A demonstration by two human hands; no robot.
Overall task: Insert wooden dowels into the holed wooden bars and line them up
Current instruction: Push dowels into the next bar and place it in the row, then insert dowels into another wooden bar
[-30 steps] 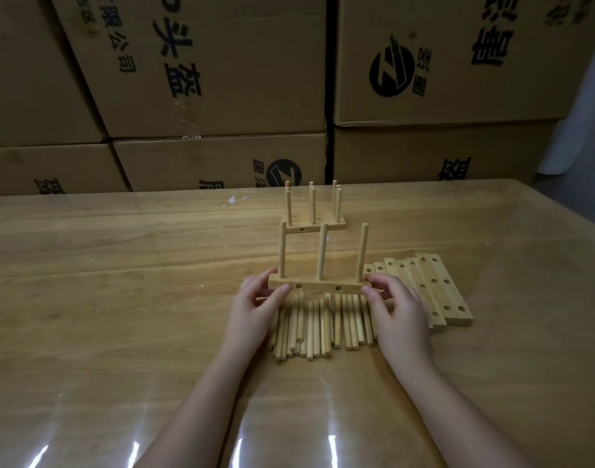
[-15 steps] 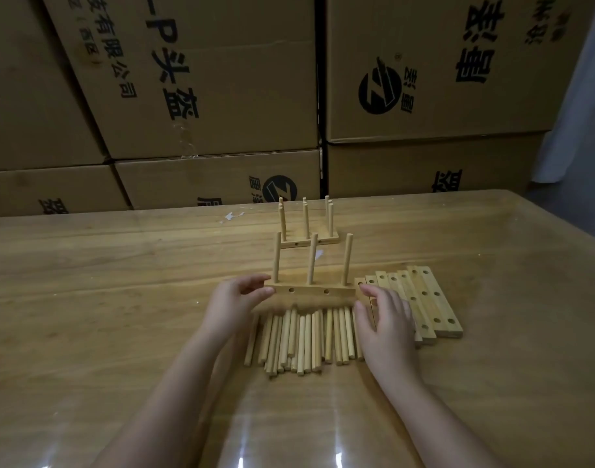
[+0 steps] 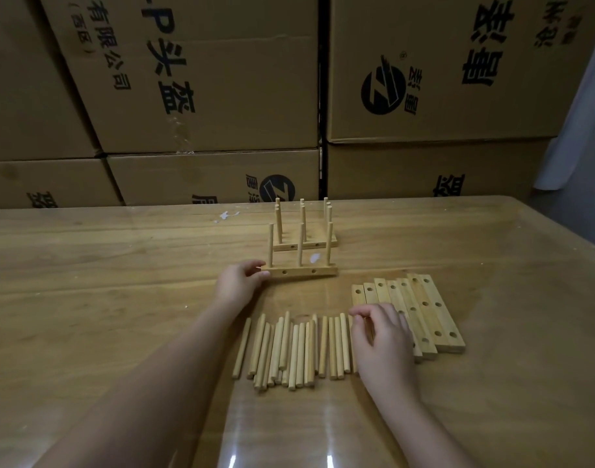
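Observation:
A wooden bar with three upright dowels (image 3: 303, 271) stands on the table. My left hand (image 3: 238, 285) touches its left end with thumb and fingertips. Behind it stand more bars with upright dowels (image 3: 306, 243), close together in a row. A row of loose dowels (image 3: 289, 349) lies flat in front of me. To the right lies a stack of empty holed bars (image 3: 421, 312). My right hand (image 3: 380, 336) hovers with loosely curled fingers over the gap between loose dowels and empty bars, holding nothing.
The wooden table (image 3: 86, 298) has a glossy top. Stacked cardboard boxes (image 3: 194, 96) form a wall right behind its far edge. A white curtain (image 3: 580, 130) hangs at the far right. A small white scrap (image 3: 227, 216) lies near the back edge.
The three-dowel bar has been pushed away from me and set behind the loose dowels. My right hand has let go of its right end and drawn back toward the empty bars.

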